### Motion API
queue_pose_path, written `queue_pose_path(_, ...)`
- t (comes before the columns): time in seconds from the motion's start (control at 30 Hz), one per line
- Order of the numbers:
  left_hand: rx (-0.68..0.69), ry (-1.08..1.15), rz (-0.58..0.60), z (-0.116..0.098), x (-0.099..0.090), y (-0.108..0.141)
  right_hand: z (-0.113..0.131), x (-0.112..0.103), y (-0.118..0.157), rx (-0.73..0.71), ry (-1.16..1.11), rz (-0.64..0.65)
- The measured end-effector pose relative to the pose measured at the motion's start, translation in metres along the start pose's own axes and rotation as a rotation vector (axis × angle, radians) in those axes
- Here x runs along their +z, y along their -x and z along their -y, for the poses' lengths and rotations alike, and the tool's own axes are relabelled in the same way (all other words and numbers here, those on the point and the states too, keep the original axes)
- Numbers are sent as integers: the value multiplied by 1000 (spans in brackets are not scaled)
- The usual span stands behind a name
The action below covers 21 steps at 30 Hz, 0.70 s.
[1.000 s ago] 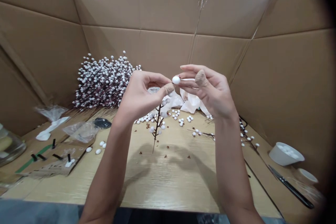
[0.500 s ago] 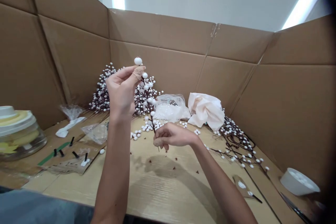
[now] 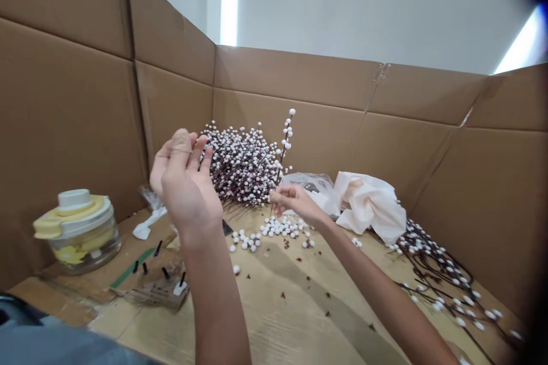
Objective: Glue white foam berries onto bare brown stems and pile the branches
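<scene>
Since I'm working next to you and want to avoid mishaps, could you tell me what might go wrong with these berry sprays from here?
The thin stem of the berry spray pinched in the right hand stands close to the dense pile of berry sprays, so it could snag there. The loose white berries lying just below that hand could get crushed or roll away if knocked.
</scene>
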<state>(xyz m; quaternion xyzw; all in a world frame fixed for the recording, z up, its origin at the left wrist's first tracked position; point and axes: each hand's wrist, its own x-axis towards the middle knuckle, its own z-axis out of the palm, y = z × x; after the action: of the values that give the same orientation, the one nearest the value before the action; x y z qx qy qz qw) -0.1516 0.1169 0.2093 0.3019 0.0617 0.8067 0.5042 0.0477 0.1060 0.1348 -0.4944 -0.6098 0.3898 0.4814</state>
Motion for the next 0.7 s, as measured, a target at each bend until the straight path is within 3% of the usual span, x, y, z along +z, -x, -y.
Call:
queue_pose_path(0.1,141,81,-78,-16,-5,3,14,-10,-59,76,54,-100)
queue_pose_path(0.2,136,131,-163,-26,-8,4,26,-10,-120,125,99,-130)
queue_pose_path(0.3,69,199,-225,-31,-11,1,35,5,-173,154,146,-164)
queue_pose_path(0.4,28,266,-249,-31,-16,-4,40,34,-217,188,184,-176)
queue_pose_path(0.47,38,285,-238,-28,-22,-8,39,55,-239,208,199,-179)
queue_pose_path(0.57,130,192,-129,-21,-33,-12,32,83,-261,239,215,-202)
queue_pose_path(0.63,170,104,-62,-17,-39,-13,25,95,-268,264,229,-223)
queue_pose_path(0.7,161,98,-81,-15,-42,-15,18,101,-270,290,242,-235)
